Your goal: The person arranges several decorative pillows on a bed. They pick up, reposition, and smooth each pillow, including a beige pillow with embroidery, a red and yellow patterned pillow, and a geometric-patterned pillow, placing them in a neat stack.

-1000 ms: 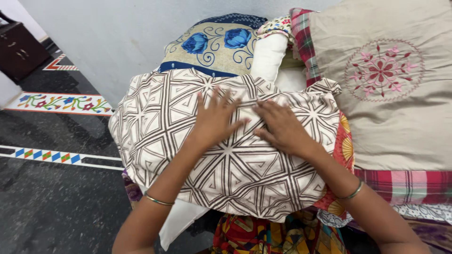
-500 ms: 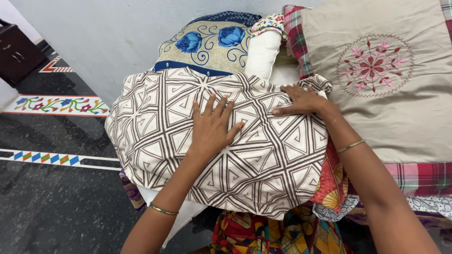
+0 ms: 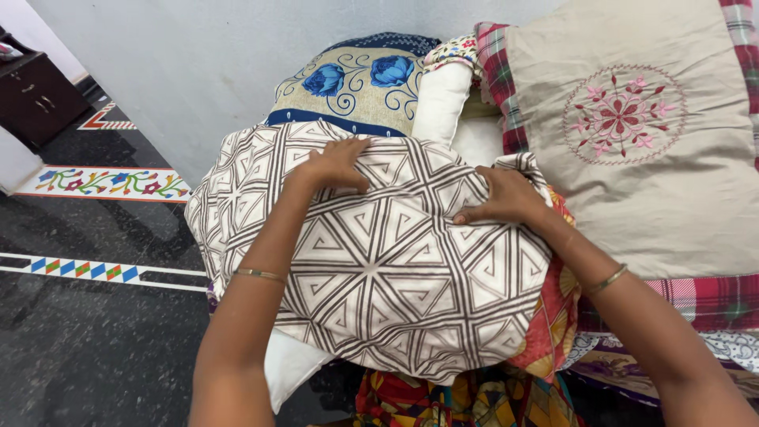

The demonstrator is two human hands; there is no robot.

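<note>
**Hands pressed on the patterned pillow**

Both our hands lie flat on the brown-and-white triangle-patterned pillow (image 3: 371, 269), which sits on top of a pile of bright cloths straight before us. Our left hand (image 3: 336, 164) rests near the pillow's far edge, fingers spread and holding nothing. Our right hand (image 3: 506, 198) presses the far right corner, fingers together, gripping nothing that we can make out. Beyond lies a blue-flowered cushion (image 3: 356, 91) against the wall, and to the right a beige embroidered cushion (image 3: 632, 134).
</note>
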